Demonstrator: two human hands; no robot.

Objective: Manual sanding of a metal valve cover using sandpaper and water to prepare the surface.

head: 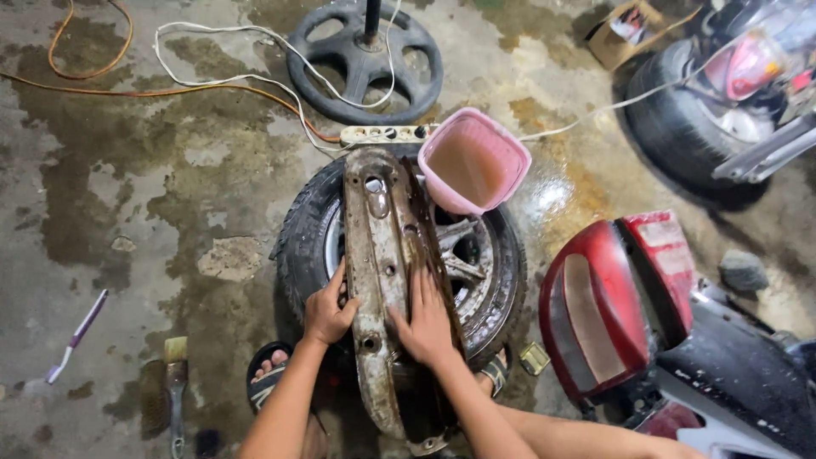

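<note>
Fingers of both hands (330, 310) (425, 323) press dirty cover (380, 246).

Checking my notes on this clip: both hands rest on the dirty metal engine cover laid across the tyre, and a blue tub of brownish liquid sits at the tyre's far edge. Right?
Not quite. The tub is pink, not blue, as the head view shows. The rest stands: left hand and right hand rest on the dirty metal cover laid across the tyre.

metal cover (382, 255) | long, dirty, rust-stained | lying lengthwise across tyre (306, 238) | both hands on it

A toothbrush (76, 337), paintbrush (175, 382), power strip (387, 134) and fan base (364, 59) lie on wet concrete floor (127, 212)
</note>
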